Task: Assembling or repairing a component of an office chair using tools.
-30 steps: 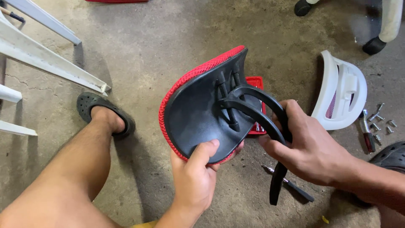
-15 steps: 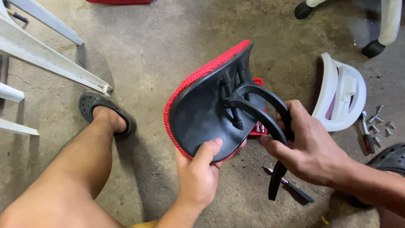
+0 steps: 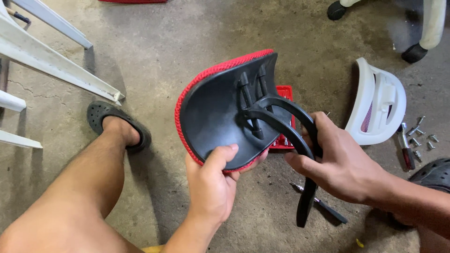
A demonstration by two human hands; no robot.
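I hold a black plastic chair pad edged with red fabric above a concrete floor, its back side facing me. My left hand grips its lower edge, thumb on the black shell. My right hand is closed around the curved black bracket that joins the pad's back; the bracket's free end hangs down below my fist.
A white plastic chair part lies at right, with a red-handled screwdriver and several loose screws beside it. A small red box and a dark tool lie under the pad. White frame bars stand at left. Chair casters stand at top right.
The pad has shifted slightly up and left in view and turned a little. Both hands keep the same grips.
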